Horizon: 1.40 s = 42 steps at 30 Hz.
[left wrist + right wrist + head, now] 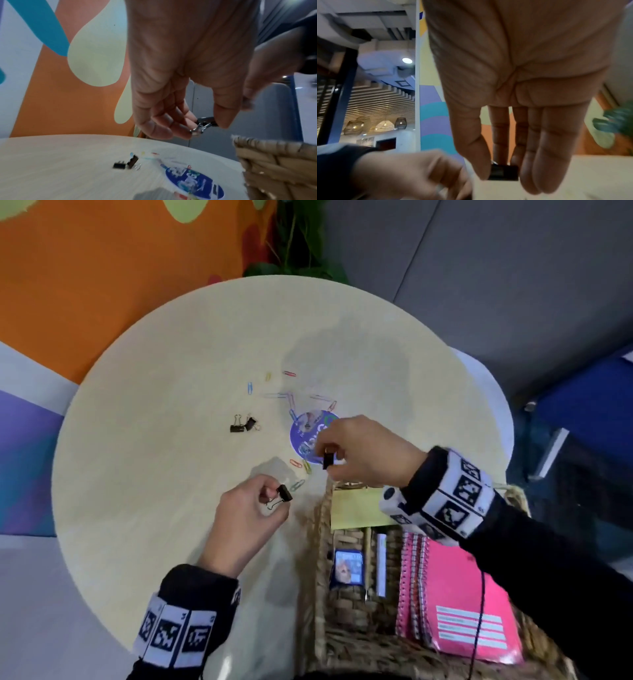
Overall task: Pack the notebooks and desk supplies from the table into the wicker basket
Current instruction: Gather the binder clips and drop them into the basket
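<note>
My left hand (270, 501) pinches a black binder clip (284, 493) above the round table (171, 440), just left of the wicker basket (320, 542). The left wrist view shows that clip (205, 122) held between thumb and fingers. My right hand (329, 455) pinches a second black binder clip (327, 461) near the basket's far rim; in the right wrist view this clip (504, 172) sits between thumb and fingertips. Two more binder clips (243, 424) and several coloured paper clips (289, 397) lie on the table.
A round blue sticker (303, 433) lies on the table by the paper clips. The basket holds pink spiral notebooks (459, 604), a yellow pad (356, 510), a small blue card (348, 568) and a white pen (381, 563). A plant (298, 241) stands behind the table.
</note>
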{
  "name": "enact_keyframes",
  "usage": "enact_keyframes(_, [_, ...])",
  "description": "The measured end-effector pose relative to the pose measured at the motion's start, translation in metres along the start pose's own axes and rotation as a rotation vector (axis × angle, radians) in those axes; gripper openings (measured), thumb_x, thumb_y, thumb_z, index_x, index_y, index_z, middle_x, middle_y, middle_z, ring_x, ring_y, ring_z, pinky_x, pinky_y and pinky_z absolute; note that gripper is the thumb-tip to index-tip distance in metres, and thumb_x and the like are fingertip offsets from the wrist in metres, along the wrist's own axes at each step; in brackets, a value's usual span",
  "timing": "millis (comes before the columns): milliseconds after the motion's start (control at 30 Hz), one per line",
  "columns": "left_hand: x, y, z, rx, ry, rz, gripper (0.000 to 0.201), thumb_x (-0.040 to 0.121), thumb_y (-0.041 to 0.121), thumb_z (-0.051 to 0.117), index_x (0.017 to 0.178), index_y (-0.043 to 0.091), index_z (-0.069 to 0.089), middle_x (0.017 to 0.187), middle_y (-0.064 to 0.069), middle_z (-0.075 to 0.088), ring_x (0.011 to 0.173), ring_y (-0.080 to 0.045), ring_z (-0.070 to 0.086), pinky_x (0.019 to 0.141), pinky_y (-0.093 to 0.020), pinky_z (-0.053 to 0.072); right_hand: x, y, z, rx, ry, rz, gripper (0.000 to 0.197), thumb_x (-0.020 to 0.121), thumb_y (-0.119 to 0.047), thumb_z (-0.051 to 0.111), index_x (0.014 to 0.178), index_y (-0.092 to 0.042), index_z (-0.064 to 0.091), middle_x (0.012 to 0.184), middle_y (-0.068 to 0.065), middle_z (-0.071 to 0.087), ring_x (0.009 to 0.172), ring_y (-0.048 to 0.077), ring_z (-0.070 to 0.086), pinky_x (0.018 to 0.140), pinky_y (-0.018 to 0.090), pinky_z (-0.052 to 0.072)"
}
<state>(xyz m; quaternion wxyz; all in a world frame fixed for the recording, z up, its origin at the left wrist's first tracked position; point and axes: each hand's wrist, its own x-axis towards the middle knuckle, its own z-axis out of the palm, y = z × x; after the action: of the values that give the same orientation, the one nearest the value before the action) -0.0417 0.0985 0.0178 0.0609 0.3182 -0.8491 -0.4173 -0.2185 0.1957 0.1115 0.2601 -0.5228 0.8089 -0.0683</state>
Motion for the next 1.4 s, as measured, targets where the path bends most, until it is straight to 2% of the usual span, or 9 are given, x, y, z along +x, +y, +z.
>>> enact_keyframes(133, [-0.002, 0.026, 0.002, -0.011, 0.012, 0.1, 0.022, 0.071, 0.013, 0.076, 0.09, 0.017, 0.066, 0.079, 0.0, 0.068, 0.072, -0.01, 0.058, 0.069, 0.001, 0.036, -0.061, 0.016, 0.064, -0.043, -0.188, 0.121, 0.023, 0.08, -0.014, 0.06, 0.102, -0.012, 0.065, 0.102, 0.008, 0.065, 0.095, 0.026, 0.06, 0.076, 0.031, 0.046])
enact_keyframes(367, [-0.022, 0.068, 0.014, 0.122, -0.142, 0.269, 0.023, 0.073, 0.022, 0.071, 0.095, 0.02, 0.064, 0.085, 0.007, 0.066, 0.077, -0.008, 0.059, 0.074, -0.017, 0.045, -0.049, 0.029, 0.125, -0.095, -0.284, 0.229, 0.025, 0.084, 0.002, 0.052, 0.107, 0.0, 0.062, 0.111, 0.021, 0.064, 0.102, 0.035, 0.063, 0.08, 0.036, 0.051])
enact_keyframes(500, [-0.026, 0.078, 0.031, 0.321, -0.312, 0.285, 0.02, 0.077, 0.023, 0.063, 0.096, 0.019, 0.062, 0.093, 0.0, 0.068, 0.089, -0.019, 0.063, 0.076, -0.034, 0.051, -0.052, 0.037, 0.125, -0.037, -0.206, 0.259, 0.023, 0.082, -0.01, 0.061, 0.102, 0.002, 0.064, 0.105, 0.02, 0.068, 0.099, 0.033, 0.064, 0.078, 0.033, 0.05])
enact_keyframes(733, [-0.015, 0.113, 0.08, 1.05, -0.579, 0.458, 0.021, 0.087, 0.007, 0.051, 0.104, 0.009, 0.063, 0.108, -0.012, 0.067, 0.105, -0.032, 0.061, 0.08, -0.037, 0.046, -0.117, 0.067, 0.098, 0.168, 0.175, 0.378, 0.027, 0.077, -0.015, 0.07, 0.103, -0.008, 0.068, 0.099, 0.009, 0.071, 0.093, 0.026, 0.065, 0.076, 0.03, 0.047])
enact_keyframes(900, [-0.004, 0.127, 0.104, 1.134, -0.832, 0.354, 0.01, 0.087, 0.015, 0.06, 0.079, 0.009, 0.06, 0.064, -0.002, 0.051, 0.079, -0.027, 0.062, 0.068, -0.032, 0.045, -0.146, 0.071, 0.103, 0.222, 0.235, 0.366, 0.018, 0.08, -0.018, 0.071, 0.097, -0.014, 0.069, 0.08, -0.005, 0.064, 0.074, 0.014, 0.059, 0.055, 0.013, 0.034])
enact_keyframes(1067, [0.032, 0.083, 0.159, 1.138, -1.015, 0.102, 0.042, 0.055, 0.029, 0.084, 0.052, 0.015, 0.045, 0.069, -0.011, 0.056, 0.075, -0.04, 0.066, 0.071, -0.056, 0.053, -0.155, 0.075, 0.108, 0.282, 0.23, 0.405, 0.019, 0.082, -0.017, 0.071, 0.1, -0.012, 0.068, 0.087, 0.0, 0.067, 0.081, 0.016, 0.063, 0.071, 0.022, 0.046])
enact_keyframes(1200, [0.015, 0.123, 0.117, 1.011, -0.951, 0.273, 0.032, 0.085, 0.014, 0.063, 0.058, 0.004, 0.049, 0.061, -0.005, 0.043, 0.061, -0.023, 0.054, 0.072, -0.031, 0.046, -0.156, 0.076, 0.108, 0.304, 0.205, 0.415, 0.016, 0.082, -0.019, 0.071, 0.097, -0.016, 0.067, 0.091, 0.002, 0.071, 0.079, 0.016, 0.063, 0.072, 0.024, 0.049])
enact_keyframes(1300, [0.027, 0.128, 0.075, 0.67, -0.662, 0.299, 0.012, 0.087, 0.011, 0.055, 0.082, 0.002, 0.061, 0.08, -0.014, 0.066, 0.077, -0.031, 0.062, 0.067, -0.035, 0.048, -0.15, 0.072, 0.094, 0.302, 0.244, 0.373, 0.008, 0.081, -0.021, 0.07, 0.088, -0.024, 0.066, 0.082, -0.002, 0.07, 0.076, 0.014, 0.065, 0.069, 0.029, 0.052])
enact_keyframes(1400, [0.047, 0.093, 0.026, 0.327, -0.334, 0.189, 0.014, 0.086, 0.015, 0.056, 0.095, 0.01, 0.065, 0.098, -0.009, 0.07, 0.087, -0.024, 0.063, 0.079, -0.033, 0.052, -0.134, 0.061, 0.067, 0.356, 0.32, 0.312, 0.011, 0.082, -0.018, 0.071, 0.092, -0.018, 0.069, 0.083, -0.004, 0.07, 0.076, 0.009, 0.067, 0.068, 0.016, 0.05])
